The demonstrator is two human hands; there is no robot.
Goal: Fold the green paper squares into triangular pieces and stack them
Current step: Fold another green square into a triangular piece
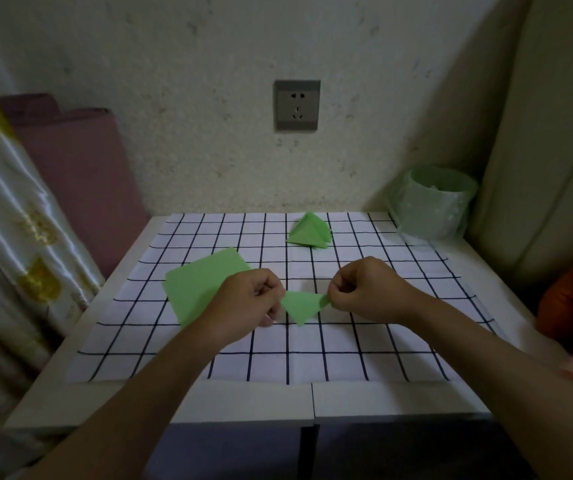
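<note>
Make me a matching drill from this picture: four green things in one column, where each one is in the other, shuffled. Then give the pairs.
Things:
1. small folded triangle
2. flat paper squares
3. pile of folded triangles
4. lined bin

Places:
A. back right corner of the table
B. far side of the checked cloth, below the wall socket
C. pinched between the left hand and right hand
D. lying on the cloth, partly behind the left hand

Pairs: 1-C, 2-D, 3-B, 4-A

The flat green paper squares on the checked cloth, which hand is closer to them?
Left. The left hand overlaps the flat green paper squares; the right hand is farther right, clear of them.
</note>
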